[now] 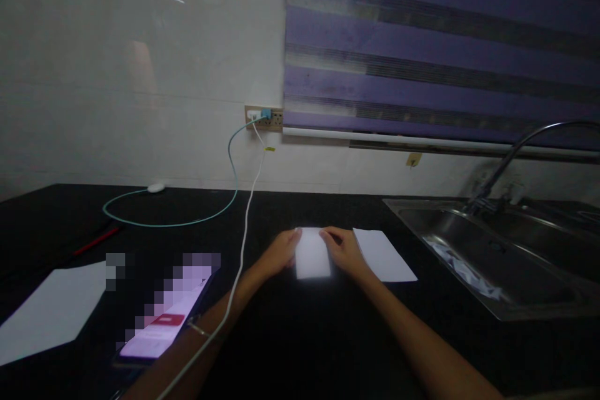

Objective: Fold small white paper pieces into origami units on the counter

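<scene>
A small white sheet of paper [312, 255] is held upright-looking between my two hands above the black counter. My left hand [282, 251] grips its left edge, thumb on the near face. On the opposite edge my right hand [344, 250] pinches the paper with thumb and fingers. Whether the sheet is single or folded, I cannot tell. Just right of my right hand lies a white stack of paper [384, 256] on the counter. A lit phone [159, 331], partly blurred out, lies beside my left forearm.
Another white sheet [56, 309] lies at far left, near a red stick-like object [96, 241]. A white cable [244, 231] runs from the wall socket [265, 117] across my left forearm. A teal cable [173, 225] loops behind. At right sits a steel sink [469, 250] with a tap [504, 162].
</scene>
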The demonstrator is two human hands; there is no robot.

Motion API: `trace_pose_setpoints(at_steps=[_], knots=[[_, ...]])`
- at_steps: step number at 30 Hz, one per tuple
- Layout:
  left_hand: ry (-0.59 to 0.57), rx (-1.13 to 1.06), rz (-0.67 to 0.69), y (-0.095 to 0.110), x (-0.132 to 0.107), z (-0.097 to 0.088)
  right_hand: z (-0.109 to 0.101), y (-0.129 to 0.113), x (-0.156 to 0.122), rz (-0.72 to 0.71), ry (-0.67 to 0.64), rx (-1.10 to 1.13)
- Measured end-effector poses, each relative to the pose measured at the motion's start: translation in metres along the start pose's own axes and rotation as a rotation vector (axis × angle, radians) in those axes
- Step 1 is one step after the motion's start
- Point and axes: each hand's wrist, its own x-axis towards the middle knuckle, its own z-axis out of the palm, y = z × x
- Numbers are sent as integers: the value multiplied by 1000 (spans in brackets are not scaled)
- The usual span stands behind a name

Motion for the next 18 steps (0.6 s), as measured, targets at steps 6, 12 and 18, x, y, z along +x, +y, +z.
trace_pose_setpoints(at_steps=[6, 12, 18], knots=[[47, 49, 7, 2, 1, 1, 1, -1, 0, 9, 4, 7], [-27, -52, 20, 6, -1, -3, 0, 5, 1, 40, 25, 28], [-61, -248, 8, 14, -2, -10, -1, 3, 3, 73, 37, 74]])
